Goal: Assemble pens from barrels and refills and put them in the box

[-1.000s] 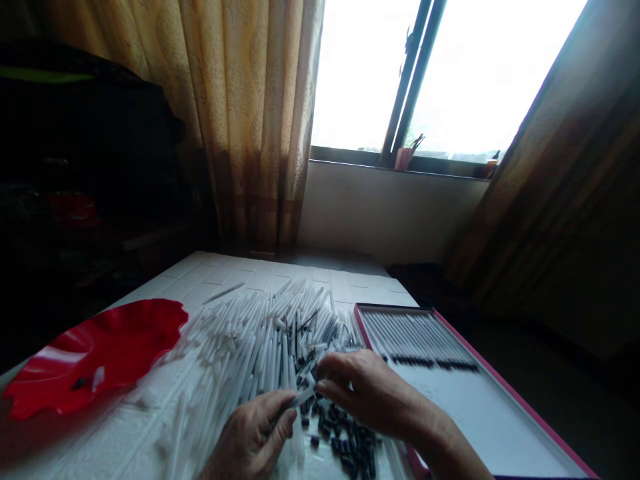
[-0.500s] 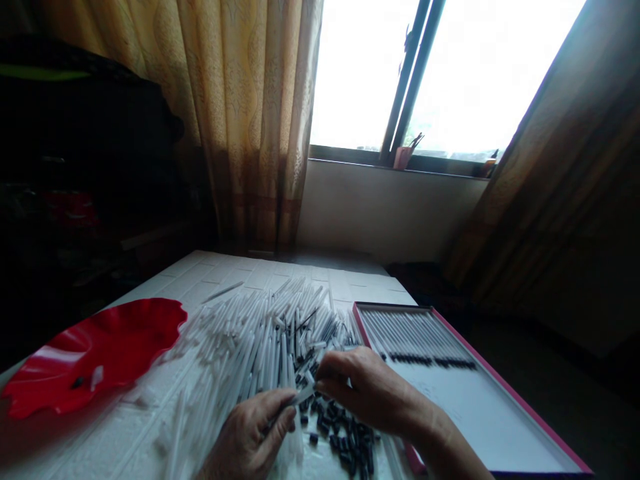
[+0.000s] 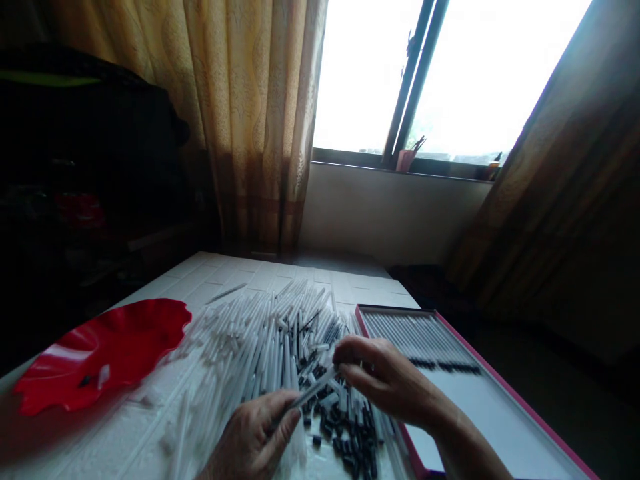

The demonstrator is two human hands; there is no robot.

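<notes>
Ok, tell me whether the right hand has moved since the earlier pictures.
Yes: the right hand has moved right and slightly up in view, judged against the pink-edged box.

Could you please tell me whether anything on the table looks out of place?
Slightly: one thin greyish stick lies alone beside the loose heap of translucent plastic tubes, and a small dark piece sits in the red wavy-rimmed dish, away from the scattered black cylindrical pieces. Nothing looks visibly damaged.

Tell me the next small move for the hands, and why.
Probably steady the tube with the left hand and press on its far end with the right hand: the left grips the near part, and the right is at that end. Whether anything is fitted there is hidden.
</notes>
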